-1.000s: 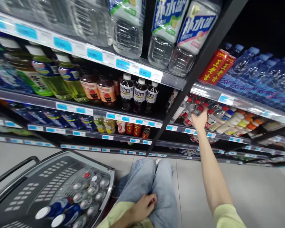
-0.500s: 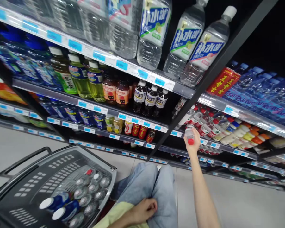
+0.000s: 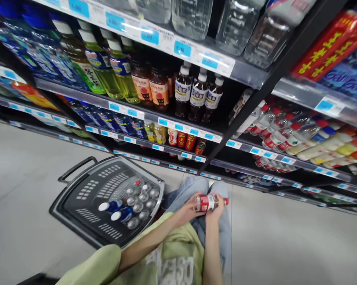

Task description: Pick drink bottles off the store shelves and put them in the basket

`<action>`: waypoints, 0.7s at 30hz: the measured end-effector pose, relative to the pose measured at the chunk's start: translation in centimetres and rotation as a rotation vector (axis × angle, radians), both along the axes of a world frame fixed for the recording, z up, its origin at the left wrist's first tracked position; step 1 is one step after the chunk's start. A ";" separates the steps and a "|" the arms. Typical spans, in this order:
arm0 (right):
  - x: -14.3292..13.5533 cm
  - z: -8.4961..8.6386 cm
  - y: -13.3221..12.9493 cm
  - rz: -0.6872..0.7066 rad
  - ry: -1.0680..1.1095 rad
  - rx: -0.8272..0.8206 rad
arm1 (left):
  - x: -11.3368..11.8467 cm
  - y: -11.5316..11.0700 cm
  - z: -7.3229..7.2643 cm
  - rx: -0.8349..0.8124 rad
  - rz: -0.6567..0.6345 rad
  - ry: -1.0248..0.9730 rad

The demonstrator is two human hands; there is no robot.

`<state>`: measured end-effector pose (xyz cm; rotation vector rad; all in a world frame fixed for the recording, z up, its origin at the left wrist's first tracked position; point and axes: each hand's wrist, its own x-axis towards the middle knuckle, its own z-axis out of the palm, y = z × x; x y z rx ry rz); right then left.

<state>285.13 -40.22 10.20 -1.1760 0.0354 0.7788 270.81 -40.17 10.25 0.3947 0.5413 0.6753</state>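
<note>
A clear plastic bottle [image 3: 207, 202] with a red label and red cap lies sideways above my lap, held between both hands. My left hand [image 3: 191, 207] grips its bottom end, and my right hand [image 3: 215, 207] wraps round it near the cap. To the left on the floor stands a dark grey shopping basket [image 3: 90, 211] with a handle. In it are several clear bottles [image 3: 138, 206] with pale tops, one with a red cap, and two blue bottles [image 3: 126, 213] with white caps.
Store shelves of drinks stretch across in front. Similar red-capped bottles [image 3: 273, 138] lie on the right shelf. Dark tea bottles [image 3: 197, 95] stand on the middle shelf. A black upright post [image 3: 243, 114] divides the shelving. Grey tiled floor [image 3: 264, 229] extends to the right.
My right hand has brought the bottle from beside the right shelf back to my lap. My left hand has risen from my lap and taken hold of it too. The view has shifted.
</note>
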 end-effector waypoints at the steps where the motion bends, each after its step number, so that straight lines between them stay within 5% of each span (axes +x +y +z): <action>1: 0.3 -0.1 -0.3 0.015 0.041 -0.004 | 0.1 -0.2 0.0 0.049 -0.008 0.015; 9: 2.2 0.9 -0.6 0.068 0.154 0.045 | 1.7 -0.9 -1.8 0.439 0.048 0.254; 15: 2.3 0.8 -1.6 0.053 0.147 0.070 | 1.3 -1.2 -0.9 0.409 0.016 0.317; 21: 2.9 1.0 -2.3 0.088 0.181 0.123 | 1.3 -0.9 0.2 0.298 -0.161 0.279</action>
